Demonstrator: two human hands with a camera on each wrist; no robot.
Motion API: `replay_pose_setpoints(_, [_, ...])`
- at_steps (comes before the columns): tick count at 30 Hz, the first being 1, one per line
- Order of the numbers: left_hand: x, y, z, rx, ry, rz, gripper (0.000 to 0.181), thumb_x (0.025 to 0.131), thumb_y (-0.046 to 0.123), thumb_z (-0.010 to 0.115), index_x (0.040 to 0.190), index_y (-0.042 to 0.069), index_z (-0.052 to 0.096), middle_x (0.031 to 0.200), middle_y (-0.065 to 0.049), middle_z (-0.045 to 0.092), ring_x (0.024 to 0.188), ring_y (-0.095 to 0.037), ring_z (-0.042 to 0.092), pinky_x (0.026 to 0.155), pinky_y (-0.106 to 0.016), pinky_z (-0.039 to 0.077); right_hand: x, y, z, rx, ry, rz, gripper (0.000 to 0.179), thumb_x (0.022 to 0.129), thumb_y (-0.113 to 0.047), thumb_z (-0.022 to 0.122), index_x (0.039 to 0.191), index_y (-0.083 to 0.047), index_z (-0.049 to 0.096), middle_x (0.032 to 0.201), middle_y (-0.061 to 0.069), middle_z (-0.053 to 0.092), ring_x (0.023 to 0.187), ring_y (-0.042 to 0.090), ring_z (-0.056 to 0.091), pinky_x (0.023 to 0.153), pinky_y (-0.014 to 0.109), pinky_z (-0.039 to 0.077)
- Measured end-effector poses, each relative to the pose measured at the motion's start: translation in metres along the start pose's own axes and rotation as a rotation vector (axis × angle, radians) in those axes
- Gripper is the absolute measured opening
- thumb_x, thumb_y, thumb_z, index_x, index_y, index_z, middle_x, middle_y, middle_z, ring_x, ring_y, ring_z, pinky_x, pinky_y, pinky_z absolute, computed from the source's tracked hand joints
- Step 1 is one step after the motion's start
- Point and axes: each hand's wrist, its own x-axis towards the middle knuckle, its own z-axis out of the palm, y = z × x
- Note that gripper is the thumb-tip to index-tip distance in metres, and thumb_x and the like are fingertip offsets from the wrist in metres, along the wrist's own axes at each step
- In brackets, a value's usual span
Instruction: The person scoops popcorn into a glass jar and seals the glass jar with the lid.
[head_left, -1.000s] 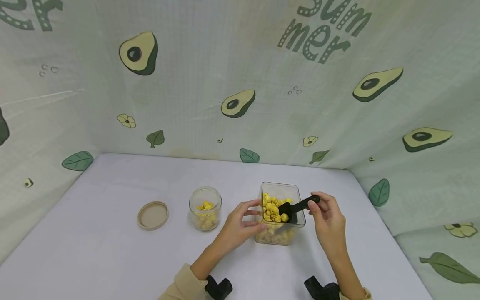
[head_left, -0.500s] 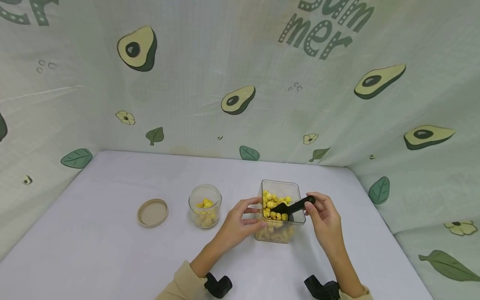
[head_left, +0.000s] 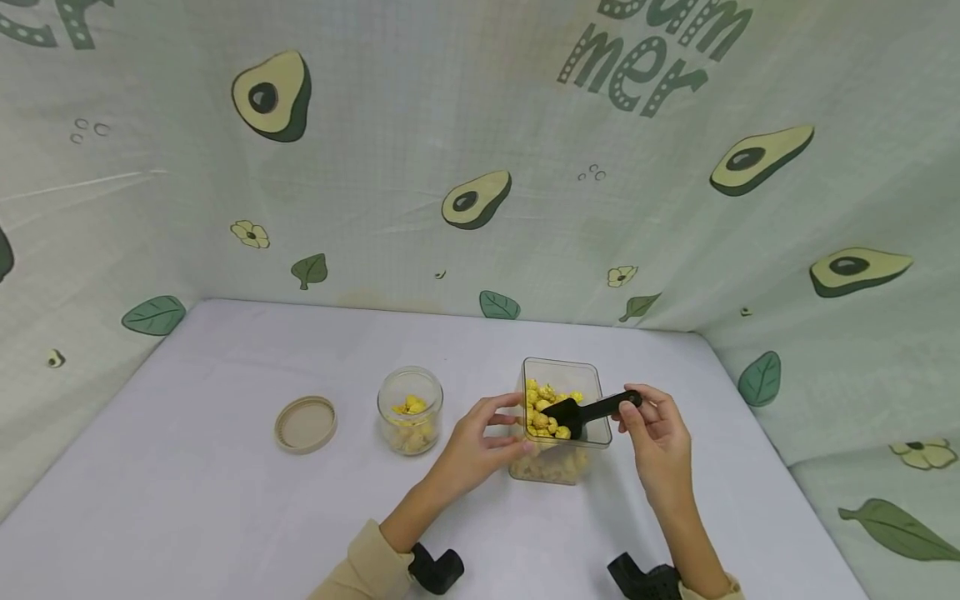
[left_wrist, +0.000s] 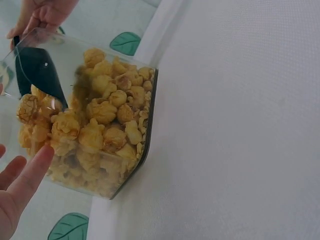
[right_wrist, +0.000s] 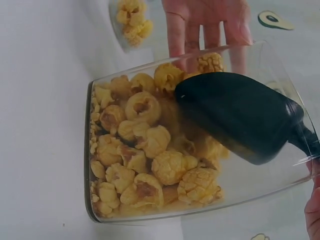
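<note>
Yellow popcorn (head_left: 543, 408) partly fills a clear square container (head_left: 573, 371) standing on the table. Pinched by its handle in my right hand (head_left: 660, 446) is a black scoop (head_left: 603, 407), slanting over the rim with its bowl down in the popcorn. The right wrist view shows the scoop's bowl (right_wrist: 235, 112) through the clear wall, its tip among the pieces. My left hand (head_left: 472, 450) rests against the container's left side, fingers fairly straight and spread, thumb by the near edge. In the left wrist view its fingertips (left_wrist: 42, 157) lie at the wall.
A round glass jar (head_left: 411, 379) with some popcorn in it stands left of the container. Farther left, a round beige lid (head_left: 306, 425) lies flat on the white table (head_left: 187, 467). A printed cloth (head_left: 375, 150) hangs behind the table.
The scoop dipped left and deeper into the popcorn, then its handle shifted slightly back to the right. My left hand stays at the container. The head view tilted slightly.
</note>
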Motion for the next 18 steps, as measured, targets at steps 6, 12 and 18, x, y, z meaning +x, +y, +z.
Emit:
replay_pose_setpoints(6, [0.000,0.002,0.000,0.009,0.003,0.000,0.057,0.083,0.014,0.070,0.134,0.011,0.046,0.135,-0.009,0.045,0.116,-0.028,0.052,0.090,-0.037,0.054,-0.001,0.000,0.002,-0.008,-0.019,-0.009,0.024,0.090,0.004,0.054,0.114,0.006,0.053,0.080,-0.008,0.067,0.067,0.005,0.055,0.061,0.014,0.047])
replay_pose_setpoints(12, [-0.002,0.016,-0.001,-0.005,-0.006,-0.001,0.056,0.083,0.007,0.068,0.133,0.004,0.045,0.133,-0.015,0.045,0.115,-0.033,0.052,0.090,-0.041,0.053,-0.001,0.000,0.001,0.020,0.020,0.029,0.023,0.091,0.002,0.055,0.113,0.002,0.055,0.077,-0.006,0.067,0.066,0.009,0.054,0.060,0.015,0.048])
replay_pose_setpoints(18, [-0.001,0.013,-0.001,-0.006,-0.009,-0.015,0.057,0.083,0.008,0.069,0.134,0.004,0.045,0.133,-0.015,0.045,0.116,-0.033,0.052,0.091,-0.043,0.052,0.000,0.000,0.000,0.045,0.024,0.051,0.021,0.090,0.002,0.055,0.111,0.000,0.056,0.077,-0.006,0.068,0.066,0.009,0.055,0.063,0.014,0.048])
